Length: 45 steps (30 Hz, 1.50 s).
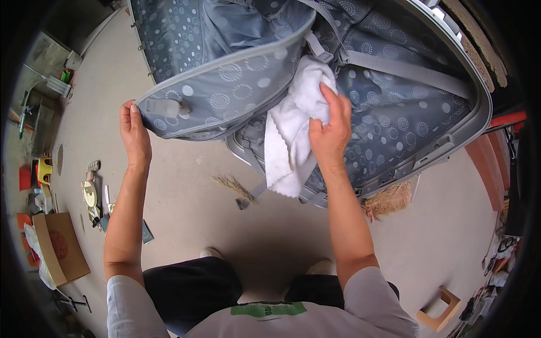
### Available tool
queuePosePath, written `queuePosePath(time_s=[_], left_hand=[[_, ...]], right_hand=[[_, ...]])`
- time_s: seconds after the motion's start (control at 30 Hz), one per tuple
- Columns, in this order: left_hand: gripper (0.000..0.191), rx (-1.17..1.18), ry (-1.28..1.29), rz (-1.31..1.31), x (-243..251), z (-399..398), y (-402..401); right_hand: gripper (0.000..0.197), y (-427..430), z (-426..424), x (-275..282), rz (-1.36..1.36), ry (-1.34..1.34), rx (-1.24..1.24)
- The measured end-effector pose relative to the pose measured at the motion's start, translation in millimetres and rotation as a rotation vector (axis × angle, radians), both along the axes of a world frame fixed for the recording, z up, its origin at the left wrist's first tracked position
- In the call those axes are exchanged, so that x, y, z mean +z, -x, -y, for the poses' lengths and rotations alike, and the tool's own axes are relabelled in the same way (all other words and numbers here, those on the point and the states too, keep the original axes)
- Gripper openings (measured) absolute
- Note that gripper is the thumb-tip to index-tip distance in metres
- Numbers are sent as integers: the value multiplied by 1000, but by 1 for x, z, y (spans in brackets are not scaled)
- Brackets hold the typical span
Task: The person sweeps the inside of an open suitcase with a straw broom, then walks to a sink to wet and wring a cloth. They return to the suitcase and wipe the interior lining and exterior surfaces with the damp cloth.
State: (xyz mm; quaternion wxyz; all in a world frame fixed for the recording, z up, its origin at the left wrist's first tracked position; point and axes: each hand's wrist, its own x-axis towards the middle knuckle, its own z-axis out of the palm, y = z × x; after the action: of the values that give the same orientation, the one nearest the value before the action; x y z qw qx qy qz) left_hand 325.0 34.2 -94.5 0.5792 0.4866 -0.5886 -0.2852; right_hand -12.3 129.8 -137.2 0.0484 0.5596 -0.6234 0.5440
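An opened suitcase [479,99] with a grey-blue patterned lining lies before me. My left hand [136,135] pinches the corner of its patterned fabric divider [249,80], which is lifted at the left. In my right hand [331,131] is a white cloth [281,156], bunched at the top and hanging down over the near rim of the case. Its fingertips press into the cloth, just right of the divider. A grey strap [405,69] with a buckle crosses the right half of the lining above that hand.
On the floor lie a small dried-grass bundle [230,185] and, under the suitcase's right side, a straw broom head [389,203]. A cardboard box [63,249] stands at the left, near a yellow stool [44,170]. A wooden piece [441,310] rests at the lower right.
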Motion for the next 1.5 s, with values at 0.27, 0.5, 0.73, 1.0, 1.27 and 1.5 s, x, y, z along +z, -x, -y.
queuePosePath(time_s=[0.27, 0.5, 0.73, 1.0, 1.27, 1.5], left_hand=[[22, 213, -354, -495, -74, 31, -45], [22, 253, -309, -404, -60, 31, -67], [24, 228, -349, -358, -76, 35, -60], [23, 211, -394, -409, -66, 39, -62], [24, 196, -430, -506, -78, 36, -35], [23, 207, -467, -536, -63, 30, -32]], right_hand=[[47, -32, 97, -60, -333, 79, -278], [54, -75, 52, -141, -318, -202, -39], [40, -110, 72, -161, -45, -626, 4], [41, -70, 67, -93, 171, -994, 596], [34, -123, 47, -124, -567, -1299, 598], [26, -91, 70, -92, -176, -895, 266]])
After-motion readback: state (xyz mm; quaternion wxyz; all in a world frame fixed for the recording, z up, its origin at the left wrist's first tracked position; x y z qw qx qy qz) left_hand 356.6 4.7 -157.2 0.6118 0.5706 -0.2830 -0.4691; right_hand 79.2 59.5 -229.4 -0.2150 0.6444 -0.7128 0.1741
